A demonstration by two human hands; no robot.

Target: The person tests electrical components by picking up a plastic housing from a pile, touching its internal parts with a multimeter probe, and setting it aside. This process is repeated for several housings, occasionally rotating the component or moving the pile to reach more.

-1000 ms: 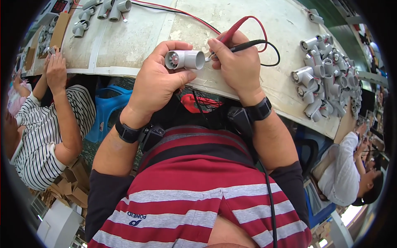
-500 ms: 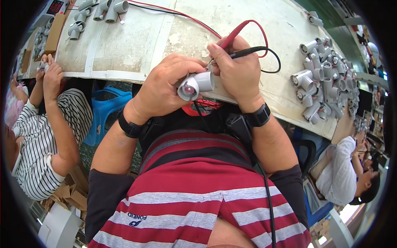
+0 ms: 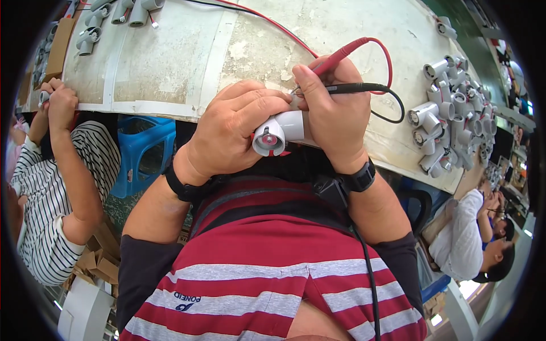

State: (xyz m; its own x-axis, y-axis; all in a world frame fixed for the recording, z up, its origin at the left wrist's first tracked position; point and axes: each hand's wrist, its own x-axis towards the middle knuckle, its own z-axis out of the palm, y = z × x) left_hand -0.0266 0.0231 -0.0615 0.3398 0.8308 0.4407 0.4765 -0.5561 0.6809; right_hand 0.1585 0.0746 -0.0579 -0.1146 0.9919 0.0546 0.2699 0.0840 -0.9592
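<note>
My left hand [image 3: 230,125] is closed round a light grey plastic pipe fitting [image 3: 291,126] at the table's near edge. One round opening of the fitting faces up and shows a clear and reddish part inside. My right hand [image 3: 338,116] is closed on two test probes, a red probe [image 3: 343,55] and a black probe [image 3: 348,88], held together like a pen. The probe tips meet a small pale piece [image 3: 294,95] by my left fingertips; whether they touch it is too small to tell.
A heap of similar grey fittings [image 3: 455,111] lies on the right of the worn white table [image 3: 170,62]. Several more fittings [image 3: 136,12] are at the far left. A co-worker in stripes [image 3: 62,199] sits left by a blue stool [image 3: 145,153]; another person [image 3: 460,238] sits right.
Both hands, with the fitting and probes, have shifted slightly right and nearer to me. The fitting has turned so that its round opening shows more fully. The grips look the same.
</note>
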